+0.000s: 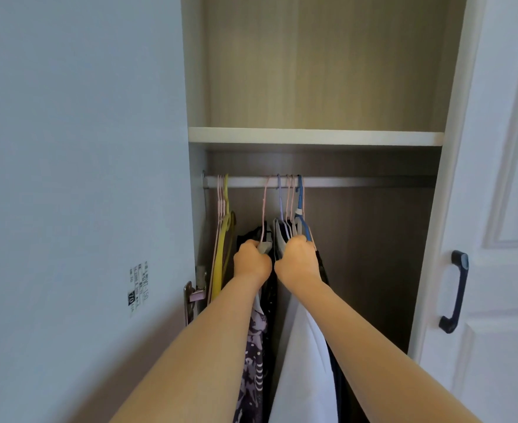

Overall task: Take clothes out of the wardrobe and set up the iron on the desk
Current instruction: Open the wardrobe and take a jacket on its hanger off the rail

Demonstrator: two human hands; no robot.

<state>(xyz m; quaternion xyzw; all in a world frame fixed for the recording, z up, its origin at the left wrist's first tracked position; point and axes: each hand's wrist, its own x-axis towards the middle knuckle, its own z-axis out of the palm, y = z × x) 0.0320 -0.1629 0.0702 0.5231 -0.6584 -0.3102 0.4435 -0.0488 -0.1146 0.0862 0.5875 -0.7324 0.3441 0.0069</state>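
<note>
Both my hands clenched on clothes at hanger shoulders: left hand, right hand. Fabric soft, light; I'd lift by hangers off rail.

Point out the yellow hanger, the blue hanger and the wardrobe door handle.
yellow hanger [218,267], head view, on its sloping arm.
blue hanger [300,190], head view, on its neck below the rail.
door handle [455,291], head view, on its dark bar.

2 hands gripping hung clothes, open wardrobe

Soft, even daylight throughout; the recess under the white wooden shelf lies in shadow (centre frame). Wide-angle bending curves the edges; slightly soft focus.
</note>
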